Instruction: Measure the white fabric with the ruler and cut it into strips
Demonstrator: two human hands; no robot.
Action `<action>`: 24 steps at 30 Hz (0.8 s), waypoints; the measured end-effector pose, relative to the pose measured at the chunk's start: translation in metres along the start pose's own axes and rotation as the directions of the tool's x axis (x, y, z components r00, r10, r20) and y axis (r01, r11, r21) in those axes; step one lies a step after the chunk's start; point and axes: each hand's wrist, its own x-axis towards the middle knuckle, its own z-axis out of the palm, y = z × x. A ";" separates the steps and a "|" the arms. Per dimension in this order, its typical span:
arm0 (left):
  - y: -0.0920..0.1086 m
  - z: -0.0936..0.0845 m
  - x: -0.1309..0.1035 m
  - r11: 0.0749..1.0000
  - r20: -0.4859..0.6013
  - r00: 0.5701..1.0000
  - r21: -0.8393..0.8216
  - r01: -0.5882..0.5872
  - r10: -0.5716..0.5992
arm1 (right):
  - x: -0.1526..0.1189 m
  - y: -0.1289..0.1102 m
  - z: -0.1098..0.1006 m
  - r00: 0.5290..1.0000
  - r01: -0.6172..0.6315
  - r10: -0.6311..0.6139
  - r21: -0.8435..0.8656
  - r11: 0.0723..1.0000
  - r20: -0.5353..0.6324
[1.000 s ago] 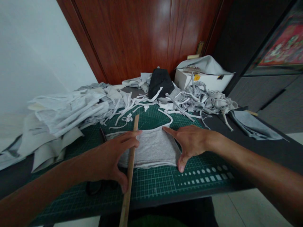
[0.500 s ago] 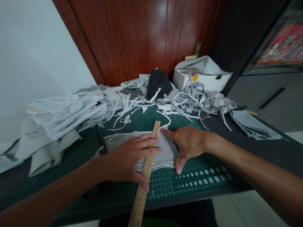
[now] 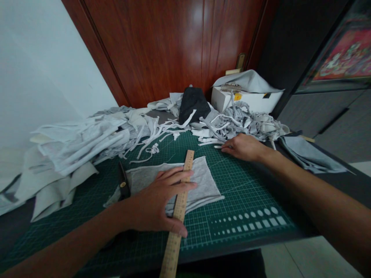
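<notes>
My left hand (image 3: 165, 199) lies with fingers spread across a wooden ruler (image 3: 181, 200) and the grey cloth piece (image 3: 203, 179) under it. The ruler runs from the cloth's far edge past the near edge of the green cutting mat (image 3: 240, 185). My right hand (image 3: 242, 146) has its fingers pinched together on the end of a white fabric strip (image 3: 217, 146), beside the scrap pile. Black-handled scissors (image 3: 123, 183) rest on the left part of the cloth, partly covered by my left forearm.
White and grey fabric (image 3: 84, 135) is heaped at the left. Tangled grey strips (image 3: 255, 119) lie at the back right, before a white box (image 3: 249, 101). A black cloth bundle (image 3: 193, 104) sits at the back middle. Folded grey cloth (image 3: 313, 154) lies at the right.
My right hand has moved from the cloth's right edge, away from me to the strips at the back. The white strip that lay at the cloth's top corner has moved there too. My left hand stays on the ruler.
</notes>
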 end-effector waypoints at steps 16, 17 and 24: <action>-0.001 -0.025 -0.005 0.999 0.188 0.982 -0.049 -0.004 0.013 | -0.012 -0.063 -0.005 0.950 0.255 -0.295 0.291 0.922 0.102; -0.001 -0.027 -0.005 0.999 0.188 0.982 -0.051 0.006 0.004 | -0.013 -0.062 -0.006 0.950 0.245 -0.287 0.278 0.929 0.122; -0.001 -0.025 0.001 0.992 0.177 0.976 0.038 0.121 -0.125 | -0.020 -0.066 -0.009 0.945 0.236 -0.289 0.291 0.927 0.155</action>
